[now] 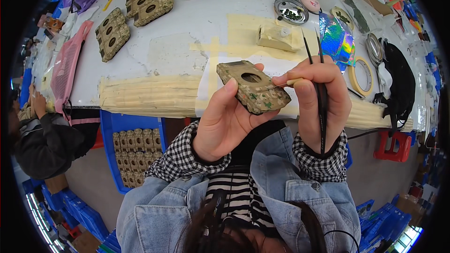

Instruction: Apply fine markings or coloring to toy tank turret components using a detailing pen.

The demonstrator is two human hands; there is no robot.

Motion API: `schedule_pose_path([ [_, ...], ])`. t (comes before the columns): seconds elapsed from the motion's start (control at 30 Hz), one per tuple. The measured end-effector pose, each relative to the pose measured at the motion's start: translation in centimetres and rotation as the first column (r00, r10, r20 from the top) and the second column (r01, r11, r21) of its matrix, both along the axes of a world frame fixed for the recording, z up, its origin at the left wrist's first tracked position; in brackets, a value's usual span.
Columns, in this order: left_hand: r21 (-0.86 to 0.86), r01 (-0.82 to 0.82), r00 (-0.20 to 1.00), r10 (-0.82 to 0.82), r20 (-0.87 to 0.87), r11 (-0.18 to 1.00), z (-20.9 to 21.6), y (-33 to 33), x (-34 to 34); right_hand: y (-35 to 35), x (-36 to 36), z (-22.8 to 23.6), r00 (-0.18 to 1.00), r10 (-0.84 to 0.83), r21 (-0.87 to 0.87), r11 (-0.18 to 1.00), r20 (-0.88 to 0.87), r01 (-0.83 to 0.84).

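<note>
My left hand is closed around a camouflage-patterned casing with a round hole, held tilted above the table's front edge. My right hand pinches a small pale-yellow stick between thumb and fingertips. From the stick a thin, needle-like tip reaches to the casing's face beside the hole. The same hand also keeps a pair of black tweezers across its fingers, their points up and apart. Just beyond the hands sits a block wrapped in cream tape.
More camouflage casings lie at the back left. A blue crate of several casings stands below the table's edge. To the right are a round metal dish with dark bits, a tape roll and shiny film. Another person sits at left.
</note>
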State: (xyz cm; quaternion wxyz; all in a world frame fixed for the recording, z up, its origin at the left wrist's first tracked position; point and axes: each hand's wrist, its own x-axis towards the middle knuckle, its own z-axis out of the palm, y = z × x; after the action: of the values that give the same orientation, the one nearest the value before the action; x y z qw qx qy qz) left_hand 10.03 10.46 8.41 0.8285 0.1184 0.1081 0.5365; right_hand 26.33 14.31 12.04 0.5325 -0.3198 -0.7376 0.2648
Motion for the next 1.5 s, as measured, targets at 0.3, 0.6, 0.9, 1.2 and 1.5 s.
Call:
schedule_pose_path([
  [0.3,-0.011,0.007,0.999,-0.008,-0.051,1.0,0.1,-0.1,-0.2,-0.2,0.1,0.1,0.999,0.012,-0.086,0.996,-0.03,-0.014],
  [0.6,0.043,-0.056,0.998,0.055,0.012,0.998,0.0,0.1,-0.8,2.4,1.3,0.5,0.972,-0.224,-0.068,0.973,-0.075,0.219],
  [0.9,0.145,-0.313,0.94,0.285,0.186,0.939,-0.8,0.5,-3.8,6.9,1.5,-0.8,0.811,-0.498,0.434,0.832,0.307,0.346],
  [1.2,0.073,-0.316,0.928,0.292,0.231,0.946,-0.9,0.4,-3.7,6.2,2.2,-0.9,0.812,-0.486,0.419,0.843,0.323,0.338],
  [1.5,0.156,-0.317,0.935,0.281,0.216,0.936,-1.8,0.9,-4.3,-0.6,4.9,-2.0,0.959,-0.153,-0.005,0.987,0.238,0.159],
])
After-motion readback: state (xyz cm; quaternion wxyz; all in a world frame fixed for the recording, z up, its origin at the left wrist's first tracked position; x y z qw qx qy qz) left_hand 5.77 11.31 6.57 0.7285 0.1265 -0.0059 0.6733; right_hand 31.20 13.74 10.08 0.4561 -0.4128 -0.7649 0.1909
